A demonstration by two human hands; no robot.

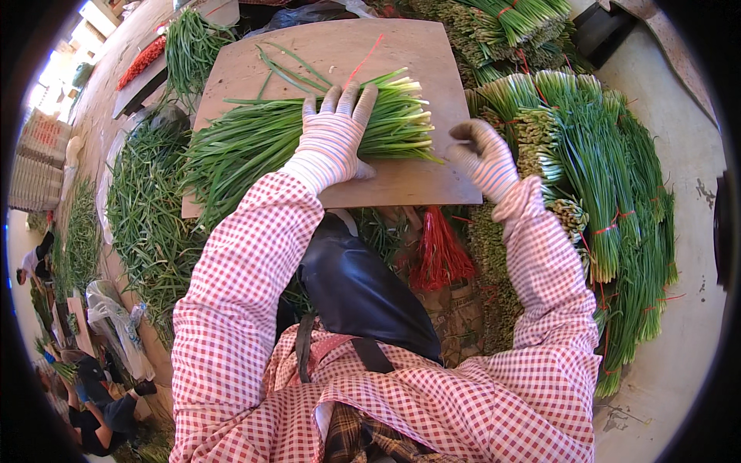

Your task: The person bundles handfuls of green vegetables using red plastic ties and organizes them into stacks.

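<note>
A bunch of garlic chives lies across a wooden board, its pale stem ends to the right and green leaves to the left. My gloved left hand spans the bunch near the stem ends, fingers over the far side and thumb at the near side. A thin red tie sticks out past its fingertips. By the board's right edge, apart from the bunch, is my gloved right hand. Its fingers are curved, with a gap to the thumb and nothing visible between them. Some loose leaves lie at the far left of the board.
Tied chive bundles are stacked high at the right, with more bundles behind the board. Red ties hang below its near edge. Loose chives are heaped at the left. Other people sit at the far lower left.
</note>
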